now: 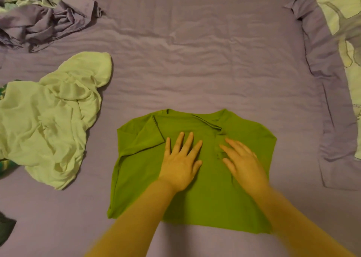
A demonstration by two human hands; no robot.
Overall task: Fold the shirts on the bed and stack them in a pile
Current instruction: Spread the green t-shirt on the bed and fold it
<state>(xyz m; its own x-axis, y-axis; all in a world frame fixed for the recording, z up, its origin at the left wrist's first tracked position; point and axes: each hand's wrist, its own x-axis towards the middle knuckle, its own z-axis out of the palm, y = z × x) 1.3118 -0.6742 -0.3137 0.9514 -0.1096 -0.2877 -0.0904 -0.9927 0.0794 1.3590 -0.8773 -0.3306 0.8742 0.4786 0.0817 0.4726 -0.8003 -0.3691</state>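
**Two flat hands smoothing a part-folded green shirt**

Two hands lie palm-down on the green shirt [193, 170], which sits low and centre in the frame on the purple bed sheet [195, 61]. The left hand [180, 163] rests with fingers straight and spread; its grip is fully open and holds nothing. The right hand [242, 163], just beside it, is motion-blurred but also appears flat and open, fingertips near a small pucker of cloth at the shirt's middle. The collar points toward the top of the frame, and the sleeve on the left of the frame is already turned inward across the body.

The step in hand appears to be pressing out wrinkles before the next fold. Doing it well likely means sweeping outward from the centre line toward the hems, one palm anchoring the cloth while the other strokes, so that the pucker is flattened rather than pushed along. Edges should be squared before the far side is folded, since a skewed panel would stack unevenly.

A crumpled pale green shirt [48, 120] waits at left of frame, well apart, and a purple garment [45, 24] lies bunched at upper left. No finished pile is visible.
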